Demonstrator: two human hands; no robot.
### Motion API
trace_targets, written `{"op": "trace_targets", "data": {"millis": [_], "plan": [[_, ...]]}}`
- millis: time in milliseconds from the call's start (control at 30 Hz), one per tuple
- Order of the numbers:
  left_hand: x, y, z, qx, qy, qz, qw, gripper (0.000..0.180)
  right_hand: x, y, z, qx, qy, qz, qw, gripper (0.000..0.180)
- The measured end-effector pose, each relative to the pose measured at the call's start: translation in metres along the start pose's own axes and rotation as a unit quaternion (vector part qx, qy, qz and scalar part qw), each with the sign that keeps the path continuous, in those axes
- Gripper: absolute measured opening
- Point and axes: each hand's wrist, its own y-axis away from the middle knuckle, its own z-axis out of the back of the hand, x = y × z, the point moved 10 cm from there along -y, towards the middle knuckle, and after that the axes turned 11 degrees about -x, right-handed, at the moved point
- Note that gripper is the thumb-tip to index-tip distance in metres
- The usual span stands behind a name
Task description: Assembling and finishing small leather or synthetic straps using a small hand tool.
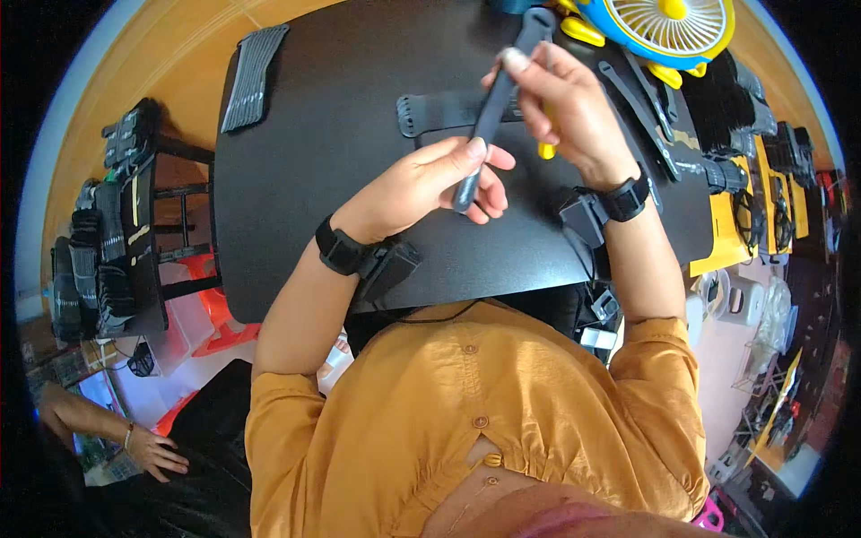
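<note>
The dark tabletop had a smooth, faintly glossy surface with rounded corners. We recorded one dark grey strip above its far middle, slanting from far right to near left between the two hands. The left hand pinched its near part under the thumb, other fingers loosely spread. The right hand pinched nearer the far end, fingers curled; a yellow piece showed below them, and we could not tell whether it was gripped.

In our judgement, light, even pinches towards both ends suited the strip best: straight, untwisted, edges unstrained.

Material: apparently flexible, matte, long and narrow, rounded at the ends. Just beyond lay a flat bundle of similar strips with scalloped ends. Farther out we noted a ribbed-looking stack at far left, loose strips at right, and a blue-and-yellow fan with a round white grille at far right.
</note>
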Motion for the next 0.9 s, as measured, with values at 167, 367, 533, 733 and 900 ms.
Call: {"op": "trace_targets", "data": {"millis": [167, 367, 533, 733, 900], "plan": [[0.003, 0.006, -0.003, 0.06, 0.071, 0.075, 0.993, 0.04, -0.016, -0.008, 0.023, 0.028, -0.062, -0.003, 0.998, 0.022], [-0.002, -0.005, 0.026, -0.01, 0.149, 0.027, 0.988, 0.033, -0.007, 0.001, 0.017, -0.075, 0.103, 0.034, 0.991, 0.026], [-0.012, -0.01, 0.057, -0.141, 0.258, -0.005, 0.956, 0.035, -0.012, 0.024, -0.026, 0.058, 0.252, 0.131, 0.957, 0.018], [-0.011, -0.012, 0.061, -0.12, 0.297, -0.032, 0.947, 0.035, -0.013, 0.034, -0.042, 0.095, 0.263, 0.1, 0.955, 0.016], [-0.011, -0.015, 0.057, -0.095, 0.311, -0.046, 0.945, 0.035, -0.014, 0.035, -0.041, 0.089, 0.261, 0.098, 0.956, 0.016]]}}
